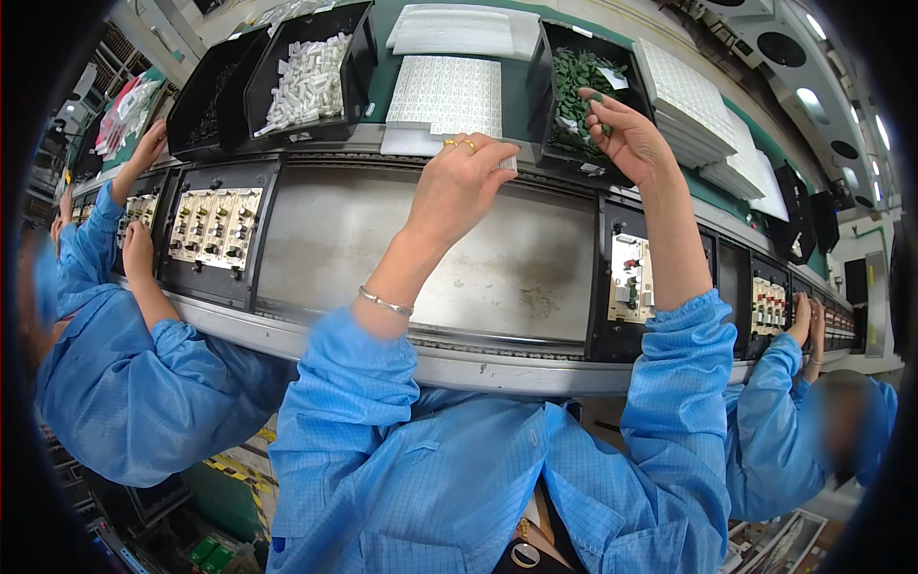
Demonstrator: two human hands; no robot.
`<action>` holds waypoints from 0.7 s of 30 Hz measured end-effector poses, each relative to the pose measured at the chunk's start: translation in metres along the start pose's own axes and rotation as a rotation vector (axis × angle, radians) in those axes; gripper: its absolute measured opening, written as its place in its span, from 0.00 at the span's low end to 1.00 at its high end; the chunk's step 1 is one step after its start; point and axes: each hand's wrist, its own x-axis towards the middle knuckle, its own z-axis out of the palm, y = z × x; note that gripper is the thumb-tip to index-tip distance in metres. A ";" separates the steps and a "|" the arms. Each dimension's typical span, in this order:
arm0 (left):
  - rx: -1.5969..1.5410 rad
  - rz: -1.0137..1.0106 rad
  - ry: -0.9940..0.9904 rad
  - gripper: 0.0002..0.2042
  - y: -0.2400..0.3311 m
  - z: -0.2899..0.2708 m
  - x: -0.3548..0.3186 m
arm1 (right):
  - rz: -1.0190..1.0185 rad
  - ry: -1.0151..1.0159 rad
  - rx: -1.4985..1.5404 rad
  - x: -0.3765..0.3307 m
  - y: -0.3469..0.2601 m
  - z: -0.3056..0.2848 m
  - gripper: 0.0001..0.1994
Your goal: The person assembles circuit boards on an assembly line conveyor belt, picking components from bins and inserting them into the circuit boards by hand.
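Note:
My left hand [457,182] is above the conveyor, its fingers pinched on a small white block-like part [510,165]. The part is too small to tell its kind. My right hand [626,142] is over a black bin [543,105] heaped with small green parts [574,72]. Between its thumb and fingertips it pinches one green component [595,97]. Beyond my left hand lies a white tray sheet [445,91] with a grid pattern.
A black bin of white parts [311,77] and a bin of dark parts [215,100] stand at the far left. Foam sheets [684,91] are stacked at right. Circuit boards [215,228] [626,273] ride the conveyor [382,268]. Co-workers in blue sleeves [163,383] sit on both sides.

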 end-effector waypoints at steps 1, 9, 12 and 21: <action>-0.007 -0.003 0.000 0.12 0.000 0.000 0.000 | 0.001 -0.002 -0.001 0.000 0.000 0.003 0.13; -0.006 0.013 -0.004 0.12 -0.003 -0.003 0.000 | 0.056 -0.073 0.096 0.009 0.001 -0.011 0.20; -0.003 0.011 -0.002 0.12 -0.005 -0.008 -0.002 | 0.016 0.155 0.164 -0.005 0.001 0.031 0.22; -0.015 0.057 0.077 0.13 -0.001 -0.019 0.003 | 0.089 -0.055 0.323 -0.057 0.032 0.051 0.18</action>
